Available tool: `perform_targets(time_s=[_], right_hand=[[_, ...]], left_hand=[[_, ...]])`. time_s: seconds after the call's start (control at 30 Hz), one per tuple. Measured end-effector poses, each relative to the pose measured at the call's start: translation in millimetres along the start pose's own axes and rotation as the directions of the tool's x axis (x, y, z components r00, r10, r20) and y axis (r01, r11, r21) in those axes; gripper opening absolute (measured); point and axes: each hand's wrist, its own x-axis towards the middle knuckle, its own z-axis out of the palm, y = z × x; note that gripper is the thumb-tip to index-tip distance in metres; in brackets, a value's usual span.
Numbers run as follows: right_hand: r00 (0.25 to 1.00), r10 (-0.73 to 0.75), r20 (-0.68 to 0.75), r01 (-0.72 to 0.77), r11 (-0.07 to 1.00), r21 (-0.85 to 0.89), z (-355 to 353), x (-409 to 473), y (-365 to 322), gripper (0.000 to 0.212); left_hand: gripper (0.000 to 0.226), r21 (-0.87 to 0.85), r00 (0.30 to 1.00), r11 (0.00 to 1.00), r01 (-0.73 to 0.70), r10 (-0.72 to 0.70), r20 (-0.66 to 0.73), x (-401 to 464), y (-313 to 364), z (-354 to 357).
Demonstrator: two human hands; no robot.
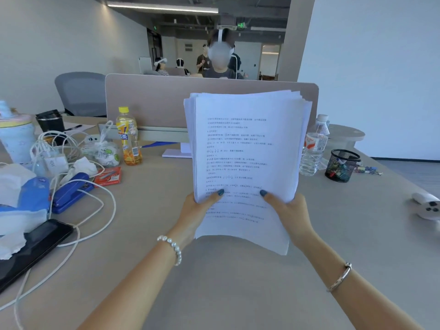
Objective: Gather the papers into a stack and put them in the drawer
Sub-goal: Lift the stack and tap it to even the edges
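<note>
A stack of white printed papers (245, 148) is held upright above the middle of the desk, its top edges fanned and uneven, its bottom sheet curling loose. My left hand (195, 210) grips the stack's lower left edge with the thumb on the front page. At the lower right edge my right hand (289, 210) grips it the same way. No drawer is in view.
The grey desk (226, 282) carries clutter at left: white cables (95, 210), a blue stapler (71, 191), a black phone (35, 244), tissues and an orange drink bottle (129, 136). At right stand a water bottle (313, 151), a mesh pen cup (342, 165) and a white controller (426, 206). A partition (147, 101) stands behind.
</note>
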Motion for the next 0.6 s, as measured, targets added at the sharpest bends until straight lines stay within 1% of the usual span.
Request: perform_targets(time_s=[0.03,0.1,0.17,0.27,0.4,0.53,0.6], right_hand=[[1.000,-0.002,-0.005,0.002,1.000,-0.010,-2.2,0.7,0.4,0.012],[0.999,0.047,0.026,-0.045,0.997,-0.060,-5.7,-2.6,6.2,0.010],[0.996,0.082,0.033,-0.079,0.992,-0.097,-10.5,-8.2,11.8,0.010],[0.998,0.067,-0.019,-0.069,0.994,-0.089,-21.3,-11.8,9.2,0.012],[0.995,0.097,0.019,-0.092,0.977,-0.191,-30.2,-26.7,14.7,0.014],[0.995,0.101,-0.015,-0.102,0.978,-0.182,-36.5,-44.7,18.5,0.018],[0.993,0.114,-0.017,-0.115,0.980,-0.164,-41.6,-51.4,16.3,0.019]], left_hand=[[0.014,0.013,1.000,1.000,0.001,-0.001,0.000,-0.9,-0.4,2.7],[0.011,0.041,1.000,0.999,0.019,-0.019,0.000,-5.0,-7.0,6.5],[0.013,0.059,1.000,0.998,0.025,-0.024,-0.010,-8.9,-12.6,8.8],[0.015,0.076,1.000,0.997,0.024,-0.024,-0.002,-15.1,-11.7,14.3],[0.013,0.097,0.999,0.994,0.041,-0.042,0.010,-29.4,-16.4,17.8],[0.021,0.128,0.998,0.990,0.055,-0.060,0.033,-42.9,-19.2,18.8],[0.016,0.130,0.998,0.990,0.049,-0.053,0.029,-50.3,-16.9,22.6]])
